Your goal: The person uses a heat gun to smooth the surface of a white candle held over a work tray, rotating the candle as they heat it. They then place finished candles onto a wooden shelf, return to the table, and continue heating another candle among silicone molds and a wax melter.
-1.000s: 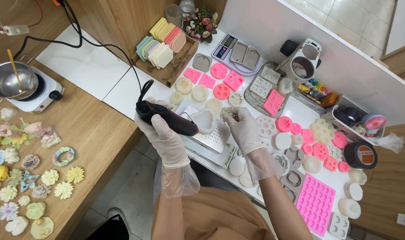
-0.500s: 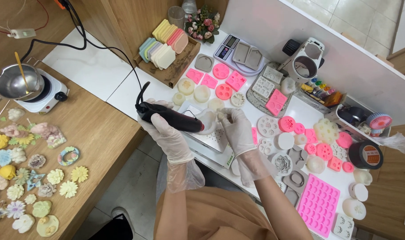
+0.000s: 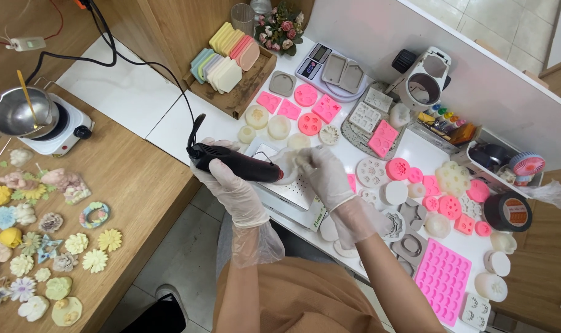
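Black rotary tool [image 3: 237, 164] clenched in left hand [image 3: 231, 185]; right hand [image 3: 325, 176] grasps white wax piece [image 3: 288, 165] near yellow-labelled black tape roll [image 3: 508, 211]

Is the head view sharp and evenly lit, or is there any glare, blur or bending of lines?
Head view: sharp and evenly lit, soft shadows only; mild glare on the metal pot; both gloved hands, left hand and right hand, show no motion blur; the white table edges bend slightly, a wide-lens effect.
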